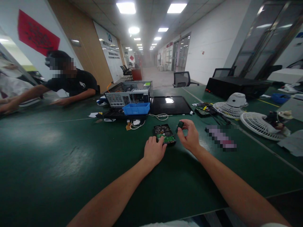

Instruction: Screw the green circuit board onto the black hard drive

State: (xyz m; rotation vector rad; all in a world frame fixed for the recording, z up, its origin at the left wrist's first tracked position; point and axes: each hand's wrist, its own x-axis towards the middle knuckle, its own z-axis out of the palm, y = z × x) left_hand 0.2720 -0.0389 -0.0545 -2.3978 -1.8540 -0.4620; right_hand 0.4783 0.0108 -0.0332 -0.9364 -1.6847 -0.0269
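Observation:
A hard drive [164, 133] lies flat on the green table, with its green circuit board side up. My left hand [153, 149] grips its near left edge, fingers along the side and thumb reaching over the board. Just right of the drive, my right hand [190, 135] is raised a little. Between its thumb and fingers it pinches a small, flat dark piece [180, 125], whose kind I cannot make out. That piece is apart from the drive.
Behind the drive stand an open computer case [129, 96], a blue bin [136, 108] and a black flat panel [170, 105]. White fan parts [260, 124], cables and a circuit board [203, 111] lie to the right. A person [71, 78] reaches across the table at left.

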